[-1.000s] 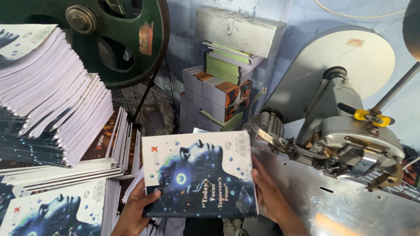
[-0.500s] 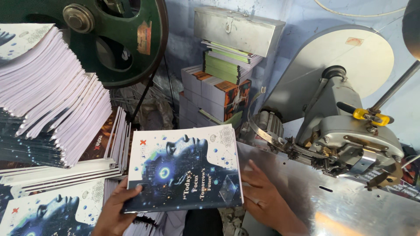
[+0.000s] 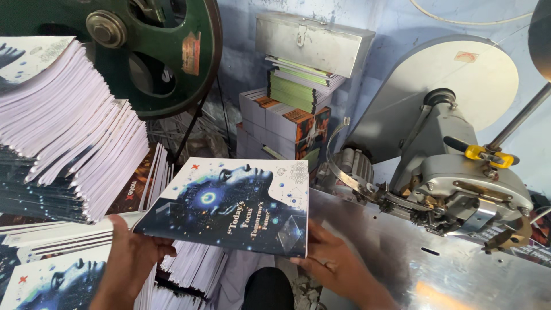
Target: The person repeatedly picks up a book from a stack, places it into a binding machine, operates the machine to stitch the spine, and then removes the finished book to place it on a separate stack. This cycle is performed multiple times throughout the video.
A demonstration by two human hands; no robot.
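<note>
I grip the booklet [image 3: 229, 206] at both lower corners, left hand [image 3: 133, 252] and right hand [image 3: 330, 265] clenched on it. Its long axis runs between them, tilted, left of the steel tabletop [image 3: 402, 270].

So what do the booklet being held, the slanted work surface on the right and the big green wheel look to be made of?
Booklet: paper, with a glossy printed cover that looks like coated card; white page edges show in the stacks nearby. The left hand and right hand hold it.
Work surface: bare sheet metal, dull silver with scuffs and reflections.
Wheel: probably cast metal, painted green, worn.
</note>
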